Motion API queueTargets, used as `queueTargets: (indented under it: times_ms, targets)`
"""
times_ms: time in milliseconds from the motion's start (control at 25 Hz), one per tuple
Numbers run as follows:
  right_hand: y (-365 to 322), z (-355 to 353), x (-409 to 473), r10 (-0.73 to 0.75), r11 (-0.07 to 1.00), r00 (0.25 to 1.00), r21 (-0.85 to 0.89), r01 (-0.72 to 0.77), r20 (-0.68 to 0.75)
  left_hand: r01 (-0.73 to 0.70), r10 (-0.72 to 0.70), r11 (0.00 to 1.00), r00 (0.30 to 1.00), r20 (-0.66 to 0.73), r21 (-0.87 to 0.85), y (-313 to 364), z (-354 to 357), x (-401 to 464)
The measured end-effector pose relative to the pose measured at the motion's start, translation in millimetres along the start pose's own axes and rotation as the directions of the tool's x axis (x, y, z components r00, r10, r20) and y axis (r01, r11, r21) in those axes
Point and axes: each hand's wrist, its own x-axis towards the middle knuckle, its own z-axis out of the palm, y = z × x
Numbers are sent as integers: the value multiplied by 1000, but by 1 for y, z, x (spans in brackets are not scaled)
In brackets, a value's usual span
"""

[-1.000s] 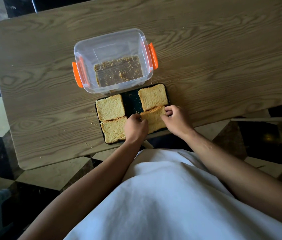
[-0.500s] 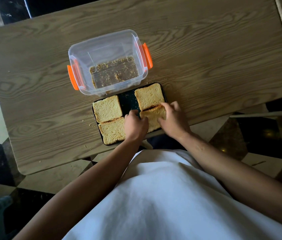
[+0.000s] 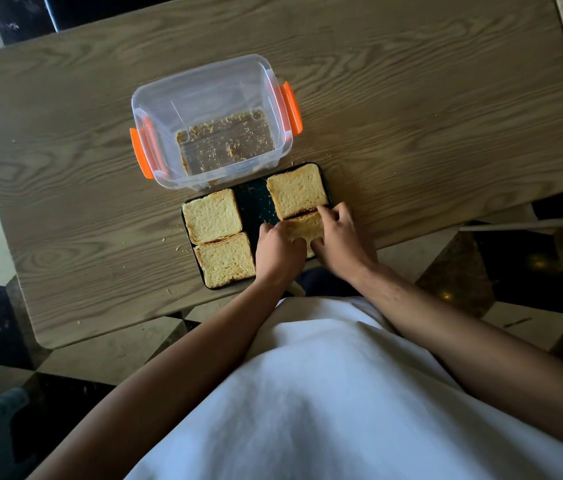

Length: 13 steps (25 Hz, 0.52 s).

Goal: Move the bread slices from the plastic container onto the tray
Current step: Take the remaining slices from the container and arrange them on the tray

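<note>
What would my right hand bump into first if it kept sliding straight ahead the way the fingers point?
Most likely the far right bread slice: your right hand points up-left across the near slice, which butts against it. Beyond that sits the plastic container.

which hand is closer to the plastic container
Left. The left hand sits on the fourth slice at the tray's middle, below the container. The right hand holds the slice's other side, further from it.
</note>
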Motion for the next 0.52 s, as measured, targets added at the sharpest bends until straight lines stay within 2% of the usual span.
queueTargets:
  times_ms: [80,200,520]
  targets:
    - [0,1,-2,-28,1000,999,-1,28,-23,13,-13,1000,1000,-12,-9,-1,-1,1]
    - [1,8,-4,-88,995,995,-43,90,50,30,-32,998,999,-38,-47,-5,-2,-1]
    - [7,10,0,-64,984,995,-163,75,73,48,-49,998,999,-18,-33,-1,1,3]
